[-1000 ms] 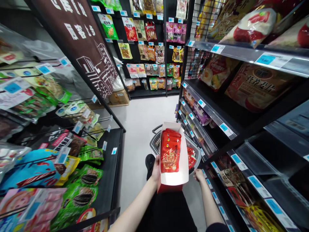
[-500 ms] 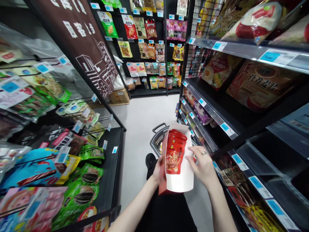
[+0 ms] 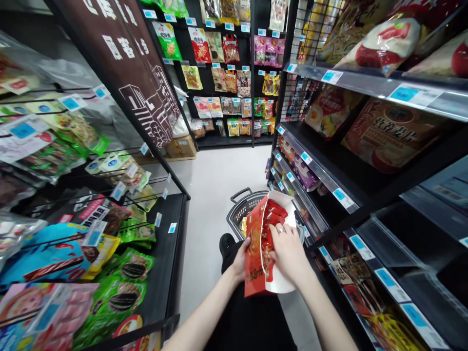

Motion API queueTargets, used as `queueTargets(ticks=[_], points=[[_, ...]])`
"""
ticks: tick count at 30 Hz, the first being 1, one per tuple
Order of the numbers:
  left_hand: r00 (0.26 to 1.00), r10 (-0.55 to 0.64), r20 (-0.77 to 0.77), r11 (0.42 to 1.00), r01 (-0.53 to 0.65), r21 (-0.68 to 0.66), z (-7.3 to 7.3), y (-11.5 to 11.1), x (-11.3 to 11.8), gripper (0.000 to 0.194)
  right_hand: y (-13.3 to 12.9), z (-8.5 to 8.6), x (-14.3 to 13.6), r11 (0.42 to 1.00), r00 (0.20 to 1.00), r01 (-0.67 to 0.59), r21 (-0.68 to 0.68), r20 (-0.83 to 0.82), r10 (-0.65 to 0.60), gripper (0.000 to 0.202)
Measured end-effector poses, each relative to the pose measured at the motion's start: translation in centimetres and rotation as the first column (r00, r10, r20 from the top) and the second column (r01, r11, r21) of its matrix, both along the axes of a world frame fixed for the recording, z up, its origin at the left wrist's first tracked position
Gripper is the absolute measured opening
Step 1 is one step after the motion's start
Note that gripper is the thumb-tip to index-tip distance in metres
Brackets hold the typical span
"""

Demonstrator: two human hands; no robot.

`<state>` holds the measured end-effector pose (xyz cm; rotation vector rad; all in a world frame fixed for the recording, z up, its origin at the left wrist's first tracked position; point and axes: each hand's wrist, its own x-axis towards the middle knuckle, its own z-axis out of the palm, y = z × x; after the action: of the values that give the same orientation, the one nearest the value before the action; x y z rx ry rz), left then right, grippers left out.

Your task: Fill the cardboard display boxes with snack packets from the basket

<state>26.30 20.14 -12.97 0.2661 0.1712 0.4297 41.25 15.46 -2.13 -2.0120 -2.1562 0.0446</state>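
My left hand [image 3: 240, 257] grips the left side of an open red cardboard box [image 3: 253, 265], which has a white inside. Several red snack packets [image 3: 275, 212] lie in the box in an overlapping row. My right hand [image 3: 289, 252], with a ring on one finger, reaches into the box from the right. Its fingers and thumb are bent around a red packet, and the hand hides part of the row. Just beyond the box, and partly covered by it, a dark shopping basket [image 3: 239, 210] with a handle stands on the floor.
Shelves with bagged snacks [image 3: 122, 292] line the left side, below a brown banner [image 3: 142, 73]. Shelves with price tags [image 3: 341, 195] run close by on the right. A rack of hanging packets [image 3: 230, 78] closes the aisle ahead. A cardboard carton [image 3: 182, 146] sits on the floor.
My right hand has moved from the box's right flap into the box and onto the packets. The box has turned, so its red left side now shows.
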Motion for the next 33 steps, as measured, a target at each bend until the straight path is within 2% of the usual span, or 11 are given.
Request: queueTargets(ticks=[4,7,9,11,14,16,21,24,27,29,33], points=[[1.0,0.026,0.011,1.0,-0.026,0.002,-0.6,0.0,0.1,0.057,-1.1,1.0,1.2,0.998,0.982,-0.044,0.045,-0.183,0.051,0.013],[0.998,0.062,0.026,0.998,-0.062,-0.003,-1.1,0.2,0.2,0.058,-3.3,2.6,3.1,0.98,0.906,-0.078,0.182,-0.398,0.146,0.016],[0.996,0.08,0.039,0.997,-0.08,-0.012,-1.1,0.2,0.2,0.062,-5.1,3.5,4.7,0.94,0.806,-0.085,0.329,-0.532,0.259,0.022],[0.996,0.077,0.053,0.997,-0.076,-0.036,-0.7,0.1,0.2,0.066,-6.7,3.5,6.3,0.883,0.633,-0.077,0.463,-0.661,0.402,0.02],[0.993,0.075,0.091,0.996,-0.07,-0.063,0.3,0.0,0.1,0.066,-8.1,1.3,8.4,0.813,0.291,0.091,0.575,-0.797,0.53,0.012],[0.988,0.099,0.115,0.994,-0.093,-0.058,0.7,-0.1,0.1,0.063,-8.3,-1.1,9.6,0.766,0.182,0.259,0.588,-0.809,0.559,0.038],[0.986,0.125,0.114,0.991,-0.119,-0.057,0.9,-0.2,0.2,0.062,-7.7,-5.3,11.8,0.767,0.312,0.443,0.465,-0.881,0.354,0.058],[0.984,0.137,0.116,0.989,-0.13,-0.067,0.8,-0.3,0.1,0.061,-7.2,-6.3,12.1,0.744,0.124,0.61,0.272,-0.961,0.249,0.055],[0.979,0.165,0.122,0.986,-0.158,-0.059,1.1,-0.3,0.0,0.058,-6.2,-7.9,11.8,0.764,-0.099,0.643,0.049,-0.984,0.146,0.038],[0.979,0.159,0.13,0.987,-0.154,-0.045,1.4,-0.3,0.1,0.059,-5.2,-9.9,11.4,0.775,-0.117,0.631,-0.028,-0.991,0.059,0.035],[0.983,0.13,0.13,0.991,-0.127,-0.029,1.9,-0.3,0.3,0.064,-3.4,-15.1,10.2,0.762,-0.046,0.639,-0.107,-0.994,-0.101,0.041]])
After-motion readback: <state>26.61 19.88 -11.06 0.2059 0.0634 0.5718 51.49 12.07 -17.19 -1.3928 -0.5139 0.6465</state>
